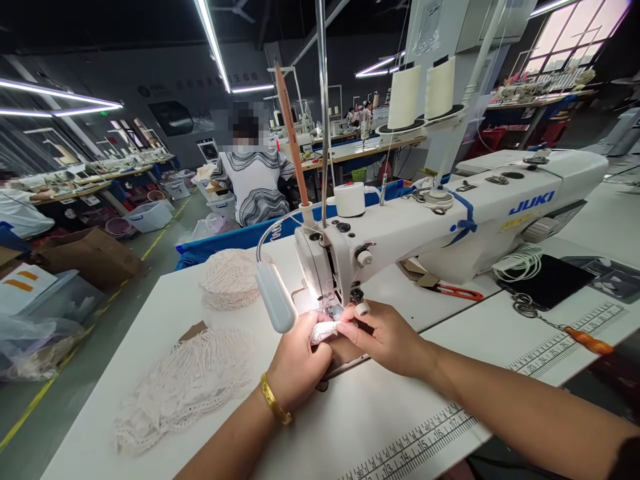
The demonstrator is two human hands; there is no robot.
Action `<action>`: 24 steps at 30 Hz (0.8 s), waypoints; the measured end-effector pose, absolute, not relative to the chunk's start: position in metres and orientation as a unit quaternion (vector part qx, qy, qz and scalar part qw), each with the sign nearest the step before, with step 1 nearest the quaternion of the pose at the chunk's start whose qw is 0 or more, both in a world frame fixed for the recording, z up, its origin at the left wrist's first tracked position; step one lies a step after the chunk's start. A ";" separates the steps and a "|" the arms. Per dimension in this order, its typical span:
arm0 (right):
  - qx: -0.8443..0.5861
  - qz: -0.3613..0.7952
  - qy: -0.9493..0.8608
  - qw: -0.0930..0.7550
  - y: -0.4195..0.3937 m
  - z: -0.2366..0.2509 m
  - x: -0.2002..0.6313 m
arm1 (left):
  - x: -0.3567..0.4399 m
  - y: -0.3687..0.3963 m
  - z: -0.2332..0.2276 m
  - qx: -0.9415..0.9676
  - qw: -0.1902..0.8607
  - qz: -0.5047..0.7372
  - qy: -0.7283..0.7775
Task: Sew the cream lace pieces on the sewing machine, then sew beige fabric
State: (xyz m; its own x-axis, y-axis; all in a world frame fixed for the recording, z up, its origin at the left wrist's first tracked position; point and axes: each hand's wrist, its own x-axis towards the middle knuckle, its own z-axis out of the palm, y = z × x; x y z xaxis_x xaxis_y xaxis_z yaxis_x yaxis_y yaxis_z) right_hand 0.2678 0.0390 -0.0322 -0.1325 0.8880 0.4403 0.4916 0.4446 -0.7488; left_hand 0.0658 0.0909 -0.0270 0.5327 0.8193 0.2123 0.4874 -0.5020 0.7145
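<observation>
Both hands are pinching a small strip of white lace trim (324,331) under the needle of the white Juki sewing machine (450,220), the left hand (299,363) and right hand (385,337) each closed on this soft, light, limp piece, best gripped at its edges.

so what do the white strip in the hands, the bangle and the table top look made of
Strip: openwork lace, likely cotton, matte with a holed pattern. Bangle on the left wrist: shiny yellow metal, gold-coloured. Table top: smooth white laminate, probably, with a printed ruler.
</observation>
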 end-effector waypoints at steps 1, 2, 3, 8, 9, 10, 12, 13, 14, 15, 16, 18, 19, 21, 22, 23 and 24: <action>-0.480 0.224 -0.717 0.453 0.039 -0.032 0.267 | 0.067 0.091 -0.028 0.830 0.284 0.277 0.392; -0.480 0.228 -0.715 0.453 0.039 -0.033 0.267 | 0.067 0.092 -0.028 0.836 0.274 0.275 0.386; -0.481 0.232 -0.714 0.454 0.039 -0.033 0.267 | 0.068 0.093 -0.029 0.841 0.272 0.271 0.382; -0.476 0.222 -0.719 0.455 0.039 -0.032 0.268 | 0.067 0.092 -0.029 0.840 0.292 0.268 0.371; -0.475 0.219 -0.720 0.456 0.038 -0.032 0.268 | 0.067 0.091 -0.028 0.837 0.301 0.269 0.369; -0.475 0.218 -0.720 0.457 0.038 -0.031 0.268 | 0.067 0.090 -0.027 0.833 0.311 0.271 0.368; -0.475 0.219 -0.720 0.456 0.038 -0.031 0.267 | 0.067 0.089 -0.025 0.825 0.330 0.278 0.365; -0.473 0.221 -0.722 0.454 0.038 -0.030 0.267 | 0.067 0.089 -0.025 0.821 0.337 0.283 0.364; -0.471 0.223 -0.724 0.452 0.038 -0.030 0.267 | 0.067 0.089 -0.024 0.817 0.343 0.287 0.364; -0.466 0.223 -0.728 0.450 0.037 -0.030 0.267 | 0.067 0.088 -0.024 0.813 0.347 0.292 0.365; -0.462 0.220 -0.733 0.449 0.037 -0.031 0.267 | 0.067 0.088 -0.024 0.811 0.349 0.295 0.366; -0.452 0.200 -0.748 0.442 0.037 -0.032 0.269 | 0.065 0.087 -0.024 0.815 0.341 0.299 0.361; -0.444 0.182 -0.764 0.432 0.036 -0.033 0.271 | 0.064 0.086 -0.025 0.826 0.327 0.299 0.349; -0.414 0.140 -0.813 0.385 0.035 -0.034 0.275 | 0.060 0.083 -0.027 0.864 0.272 0.298 0.300; -0.395 0.120 -0.841 0.351 0.034 -0.035 0.278 | 0.058 0.080 -0.028 0.885 0.234 0.297 0.271; -0.376 0.104 -0.864 0.318 0.033 -0.035 0.280 | 0.056 0.077 -0.030 0.903 0.196 0.296 0.244; -0.363 0.092 -0.881 0.290 0.031 -0.035 0.282 | 0.053 0.074 -0.031 0.915 0.163 0.294 0.222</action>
